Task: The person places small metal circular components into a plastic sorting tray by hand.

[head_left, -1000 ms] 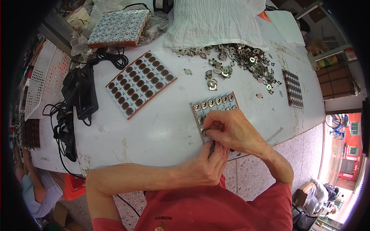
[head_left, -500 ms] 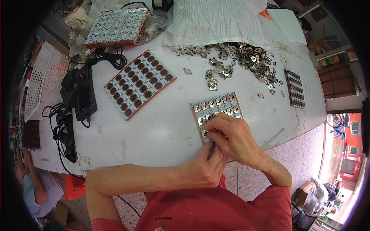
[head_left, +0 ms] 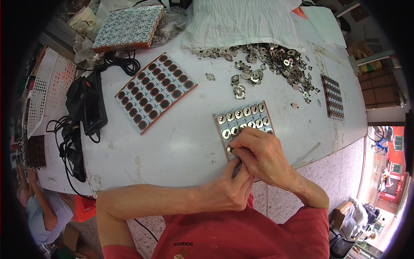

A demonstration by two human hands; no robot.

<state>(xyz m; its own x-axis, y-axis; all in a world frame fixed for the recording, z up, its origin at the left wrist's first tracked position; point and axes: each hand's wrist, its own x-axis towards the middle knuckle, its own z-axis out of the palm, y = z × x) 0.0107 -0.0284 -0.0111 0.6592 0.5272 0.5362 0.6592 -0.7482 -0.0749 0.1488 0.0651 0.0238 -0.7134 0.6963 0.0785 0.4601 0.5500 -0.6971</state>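
Note:
A pale blue panel (head_left: 240,121) of small circuit boards lies at the table's near edge, in front of me. Rows of shiny metal clips with dark centres sit on its far part. My right hand (head_left: 265,157) bends over the panel, thumb and forefinger pinched at a small metal clip (head_left: 230,149) by its left edge. Below it, my left hand (head_left: 230,187) is closed at the panel's near end, fingertips together around something greyish that I cannot make out. Both hands hide the panel's near rows.
Loose metal clips (head_left: 293,71) spill from a white sack (head_left: 241,26). Another panel (head_left: 155,91) with dark discs lies left of centre, a smaller one (head_left: 333,97) far right. Stacked panels (head_left: 129,26) stand behind. A black device (head_left: 88,103), cables and a white basket (head_left: 43,90) occupy the left.
The view has shifted slightly. Both hands keep nearly the same place at the panel, with the right fingertips still at the same clip.

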